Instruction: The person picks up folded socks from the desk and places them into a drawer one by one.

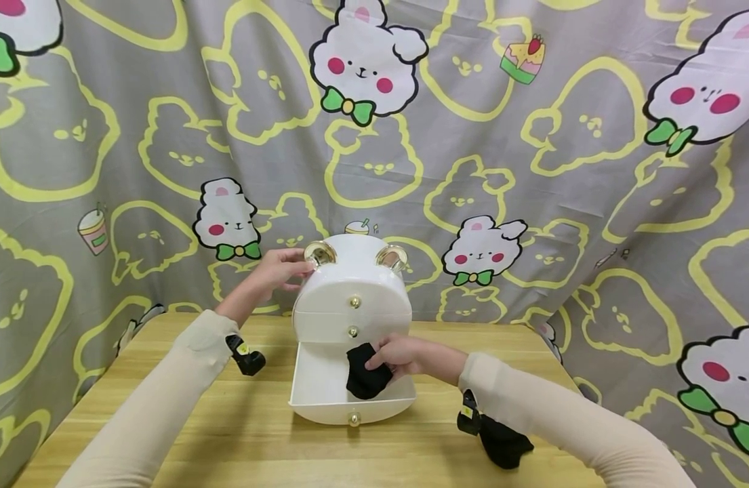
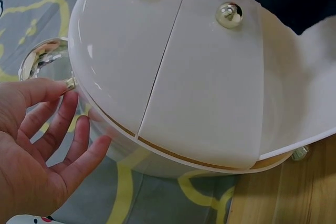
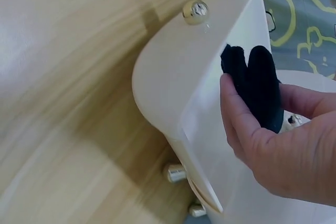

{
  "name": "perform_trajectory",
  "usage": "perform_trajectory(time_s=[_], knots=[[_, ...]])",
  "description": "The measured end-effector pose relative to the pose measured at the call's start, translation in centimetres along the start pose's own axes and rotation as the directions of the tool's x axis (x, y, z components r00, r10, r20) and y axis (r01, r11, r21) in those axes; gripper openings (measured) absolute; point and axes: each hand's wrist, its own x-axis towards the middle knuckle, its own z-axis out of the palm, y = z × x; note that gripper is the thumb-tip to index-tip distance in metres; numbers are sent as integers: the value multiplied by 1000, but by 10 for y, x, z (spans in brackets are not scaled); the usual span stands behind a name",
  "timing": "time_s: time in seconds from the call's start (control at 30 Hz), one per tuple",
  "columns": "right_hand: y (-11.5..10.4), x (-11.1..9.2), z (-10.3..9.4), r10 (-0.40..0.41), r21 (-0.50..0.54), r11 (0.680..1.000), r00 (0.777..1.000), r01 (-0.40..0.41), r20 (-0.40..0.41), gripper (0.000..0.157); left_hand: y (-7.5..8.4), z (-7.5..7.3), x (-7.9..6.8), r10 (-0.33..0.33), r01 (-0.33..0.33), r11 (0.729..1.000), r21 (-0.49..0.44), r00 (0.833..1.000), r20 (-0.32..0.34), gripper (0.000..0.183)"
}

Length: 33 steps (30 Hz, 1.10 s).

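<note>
A white drawer box [image 1: 350, 295] with two gold ears and gold knobs stands on the table, its bottom drawer [image 1: 310, 373] pulled out toward me. With thumb and fingers my right hand [image 1: 401, 354] pinches a folded black cloth [image 1: 365, 379], sock-like in look, over that drawer. The right wrist view shows the soft folds of the cloth [image 3: 257, 85] between thumb and fingers. My left hand [image 1: 282, 269] is at the box's left side, its thumb at the base of the gold left ear [image 2: 44, 61]. The other fingers of the left hand [image 2: 47, 145] spread loosely along the side.
A second black cloth [image 1: 505, 444] lies on the wooden table [image 1: 240, 434] beneath my right forearm. The two upper drawers [image 1: 356, 315] are shut. Behind the table hangs a grey curtain [image 1: 405, 163] with bunny prints. Each wrist carries a small black camera [image 1: 246, 356].
</note>
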Motion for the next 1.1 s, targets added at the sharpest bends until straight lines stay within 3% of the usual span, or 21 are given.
perform_trajectory(time_s=[0.27, 0.5, 0.6, 0.83, 1.1], knots=[[0, 10, 8, 28, 78, 997, 999, -27, -22, 7, -1, -1, 1, 0, 0, 1000, 8, 1000, 5, 46], [-2, 15, 12, 41, 68, 997, 998, -39, -37, 10, -2, -1, 1, -7, 7, 1000, -2, 1000, 4, 46], [-2, 17, 13, 44, 25, 999, 999, -44, -19, 12, -1, -1, 1, -6, 6, 1000, 3, 1000, 2, 46], [-1, 21, 18, 15, -120, 993, 999, -9, 52, 38, -1, -1, 1, -6, 6, 1000, 8, 1000, -2, 46], [0, 27, 18, -20, -293, 956, 1000, 17, -6, 38, -2, -1, 2, -4, 4, 1000, 0, 1000, -4, 47]])
